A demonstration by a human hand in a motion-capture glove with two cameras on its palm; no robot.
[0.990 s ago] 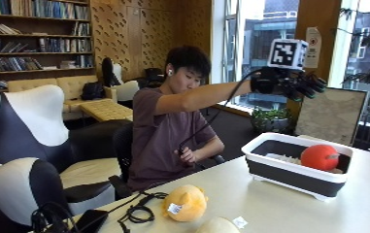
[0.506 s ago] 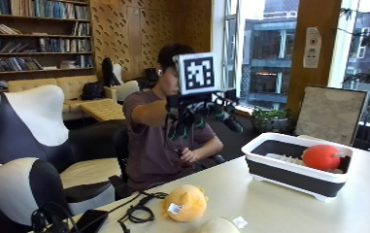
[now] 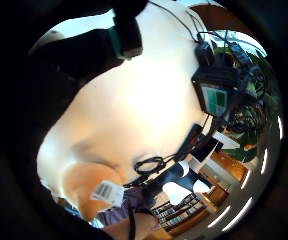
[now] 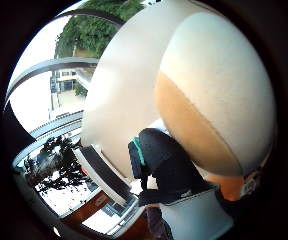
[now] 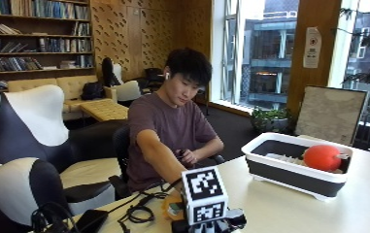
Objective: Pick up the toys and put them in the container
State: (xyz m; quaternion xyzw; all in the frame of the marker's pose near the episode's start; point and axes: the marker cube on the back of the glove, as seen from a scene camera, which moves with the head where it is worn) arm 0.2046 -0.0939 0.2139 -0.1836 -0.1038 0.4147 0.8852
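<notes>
A second ago the gloved right hand (image 5: 211, 226) hung over the white collapsible tub (image 5: 292, 171), where the red ball toy (image 5: 321, 158) already lay. Half a second ago it was crossing in front of the person's chest. Now it is down at the near edge of the table (image 5: 281, 208), at 6 o'clock in the outside view, with the arm stretched low over the tabletop.

The hand has landed on the orange-and-cream soft toy (image 5: 171, 209), which has not shifted and shows only as a sliver at 10 o'clock of the hand. In the thumb side palm view the toy (image 4: 209, 100) fills most of the picture, so it sits very close to the palm. The little finger side view shows its orange flank (image 3: 86, 182), with a barcode tag (image 3: 107, 192), resting on the pale tabletop.

We cannot tell whether the hand has closed on the toy or merely lies against it, since the outside view hides the contact. The bare left hand (image 5: 186, 156) sits by the person's middle behind the table edge, touching none of the toys, and its state is also unclear to us.

We read this as one toy delivered and the return trip finished, with the second pick about to begin. The tub lies well apart from the hand, toward 2 o'clock. The red toy sits at the tub's 3 o'clock end, leaving room in the rest. A coiled black cable (image 5: 138, 213) lies just beside the toy at 9 o'clock, and we judge it could snag on the lift.
</notes>
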